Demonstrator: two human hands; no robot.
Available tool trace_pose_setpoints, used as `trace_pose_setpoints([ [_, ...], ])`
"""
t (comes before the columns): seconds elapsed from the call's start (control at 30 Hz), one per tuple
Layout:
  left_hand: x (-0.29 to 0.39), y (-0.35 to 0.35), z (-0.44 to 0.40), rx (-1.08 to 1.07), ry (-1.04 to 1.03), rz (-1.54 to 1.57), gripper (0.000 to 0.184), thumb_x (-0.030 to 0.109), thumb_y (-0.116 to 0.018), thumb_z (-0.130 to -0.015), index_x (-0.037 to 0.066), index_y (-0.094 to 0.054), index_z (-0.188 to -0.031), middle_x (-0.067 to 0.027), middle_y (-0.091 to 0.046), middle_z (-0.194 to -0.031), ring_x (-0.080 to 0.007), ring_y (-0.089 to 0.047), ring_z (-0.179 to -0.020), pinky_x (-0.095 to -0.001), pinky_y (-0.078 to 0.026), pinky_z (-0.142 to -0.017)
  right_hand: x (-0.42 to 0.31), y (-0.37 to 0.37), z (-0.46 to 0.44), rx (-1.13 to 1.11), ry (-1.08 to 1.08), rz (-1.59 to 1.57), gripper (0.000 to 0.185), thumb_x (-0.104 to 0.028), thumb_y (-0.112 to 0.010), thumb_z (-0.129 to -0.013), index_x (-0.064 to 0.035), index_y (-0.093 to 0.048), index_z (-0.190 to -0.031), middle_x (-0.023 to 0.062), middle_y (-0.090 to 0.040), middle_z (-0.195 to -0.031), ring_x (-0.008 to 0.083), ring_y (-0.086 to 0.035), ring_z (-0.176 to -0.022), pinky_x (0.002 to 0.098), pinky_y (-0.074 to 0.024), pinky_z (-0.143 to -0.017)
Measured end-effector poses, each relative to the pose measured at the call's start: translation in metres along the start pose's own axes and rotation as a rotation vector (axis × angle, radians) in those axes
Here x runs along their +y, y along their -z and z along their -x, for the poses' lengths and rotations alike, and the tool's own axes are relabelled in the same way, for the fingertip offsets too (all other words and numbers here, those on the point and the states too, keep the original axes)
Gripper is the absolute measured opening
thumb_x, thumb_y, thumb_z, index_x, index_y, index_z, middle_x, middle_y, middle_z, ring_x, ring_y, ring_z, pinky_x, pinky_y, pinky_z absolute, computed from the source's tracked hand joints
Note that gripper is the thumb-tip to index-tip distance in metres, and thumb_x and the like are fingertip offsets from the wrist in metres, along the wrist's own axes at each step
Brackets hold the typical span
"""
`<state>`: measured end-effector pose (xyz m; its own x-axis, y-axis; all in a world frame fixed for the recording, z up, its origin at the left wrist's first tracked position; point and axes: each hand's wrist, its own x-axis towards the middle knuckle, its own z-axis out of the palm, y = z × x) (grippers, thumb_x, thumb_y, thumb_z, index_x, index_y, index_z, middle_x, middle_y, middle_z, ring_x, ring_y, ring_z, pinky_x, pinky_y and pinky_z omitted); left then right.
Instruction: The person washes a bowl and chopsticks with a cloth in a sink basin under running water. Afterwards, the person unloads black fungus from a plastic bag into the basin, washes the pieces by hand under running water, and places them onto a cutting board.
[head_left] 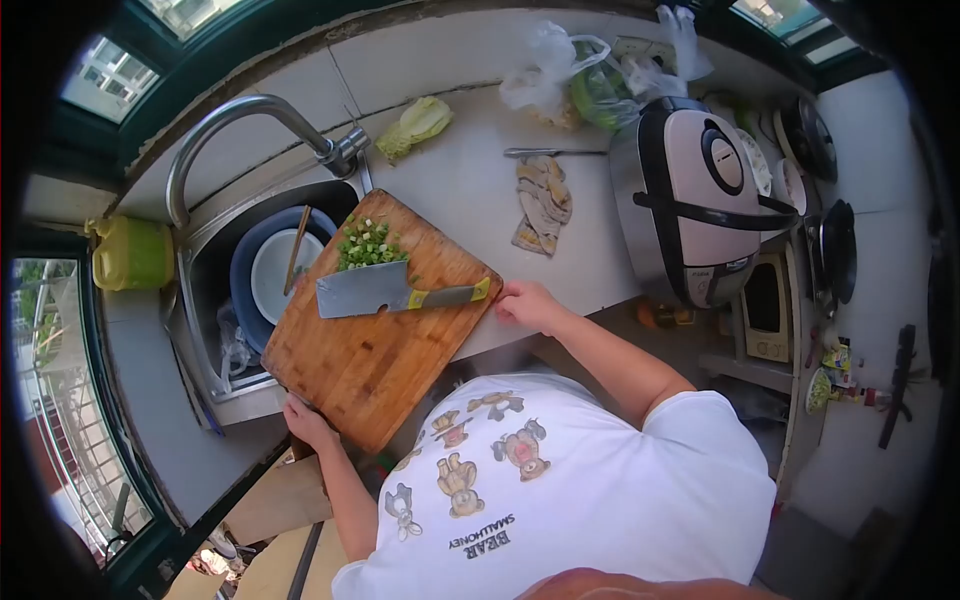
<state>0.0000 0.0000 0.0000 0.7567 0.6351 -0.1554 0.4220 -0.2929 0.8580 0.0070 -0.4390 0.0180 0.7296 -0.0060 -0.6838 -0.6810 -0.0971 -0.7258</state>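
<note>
A wooden cutting board (365,345) lies at a slant, partly over the sink edge and the counter's front. My left hand (308,420) grips its near left edge, the fingers partly hidden beneath. At the right corner my right hand (527,304) is closed on the board's edge. On the board rests a cleaver (362,290) with a grey and yellow handle, its blade pointing left. Chopped green onions (366,246) are heaped just beyond the blade.
The sink (215,350) at the left holds a blue basin (243,262) under a curved faucet (240,105). A cabbage piece (414,127), a cloth (543,204) and a rice cooker (690,200) stand or lie on the counter. A yellow-green jug (133,254) is at far left.
</note>
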Motion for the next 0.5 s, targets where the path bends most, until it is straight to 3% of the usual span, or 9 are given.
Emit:
trace_pose_setpoints([
  [0.07, -0.005, -0.010, 0.009, 0.011, -0.051, 0.001, 0.035, 0.030, -0.042, -0.093, -0.003, -0.056, -0.092, -0.0131, -0.060, -0.087, -0.0217, -0.052, -0.075, -0.0303, -0.041, -0.072, -0.028, 0.033, 0.014, -0.047, 0.002, 0.453, 0.026, -0.016, -0.051, -0.074, -0.0069, -0.061, -0.097, 0.0169, -0.062, -0.090, 0.0344, -0.061, -0.072, 0.0432, -0.0485, -0.071],
  [0.13, -0.001, -0.003, -0.002, 0.057, -0.078, -0.094, 0.036, 0.029, -0.043, -0.093, -0.004, -0.055, -0.090, -0.0142, -0.060, -0.085, -0.0227, -0.053, -0.075, -0.0309, -0.041, -0.071, -0.059, 0.031, 0.013, 0.302, 0.137, 0.705, 0.029, -0.016, -0.053, -0.075, -0.0090, -0.057, -0.103, 0.0163, -0.057, -0.107, 0.0324, -0.058, -0.086, 0.0424, -0.0465, -0.076],
  [0.2, 0.010, -0.005, -0.008, 0.067, -0.141, -0.171, 0.036, 0.029, -0.043, -0.092, -0.005, -0.055, -0.088, -0.0155, -0.060, -0.082, -0.0247, -0.053, -0.073, -0.0320, -0.041, -0.069, -0.063, 0.043, -0.010, 0.763, 0.423, 0.779, 0.033, -0.018, -0.054, -0.076, -0.0125, -0.055, -0.108, 0.0159, -0.050, -0.116, 0.0332, -0.052, -0.097, 0.0420, -0.0440, -0.081],
  [0.27, 0.008, -0.001, -0.010, 0.032, -0.203, -0.237, 0.035, 0.028, -0.043, -0.092, -0.005, -0.055, -0.087, -0.0171, -0.059, -0.079, -0.0277, -0.053, -0.071, -0.0335, -0.041, -0.067, -0.065, 0.051, -0.034, 1.053, 0.570, 1.033, 0.035, -0.017, -0.056, -0.075, -0.0154, -0.053, -0.110, 0.0163, -0.046, -0.116, 0.0356, -0.047, -0.101, 0.0425, -0.0422, -0.084],
  [0.4, 0.018, 0.004, -0.015, -0.006, -0.331, -0.442, 0.033, 0.027, -0.043, -0.092, -0.002, -0.053, -0.080, -0.0194, -0.055, -0.072, -0.0351, -0.051, -0.066, -0.0382, -0.040, -0.060, -0.059, 0.060, -0.055, 0.906, 0.552, 0.919, 0.034, -0.013, -0.059, -0.071, -0.0142, -0.056, -0.104, 0.0161, -0.048, -0.107, 0.0361, -0.049, -0.094, 0.0416, -0.0432, -0.083],
  [0.5, 0.031, 0.000, -0.018, -0.002, -0.353, -0.475, 0.033, 0.027, -0.042, -0.092, -0.001, -0.052, -0.078, -0.0193, -0.055, -0.071, -0.0349, -0.051, -0.064, -0.0390, -0.040, -0.059, -0.047, 0.065, -0.042, 0.794, 0.416, 0.846, 0.033, -0.011, -0.061, -0.068, -0.0126, -0.057, -0.100, 0.0153, -0.050, -0.105, 0.0330, -0.051, -0.091, 0.0400, -0.0435, -0.082],
])
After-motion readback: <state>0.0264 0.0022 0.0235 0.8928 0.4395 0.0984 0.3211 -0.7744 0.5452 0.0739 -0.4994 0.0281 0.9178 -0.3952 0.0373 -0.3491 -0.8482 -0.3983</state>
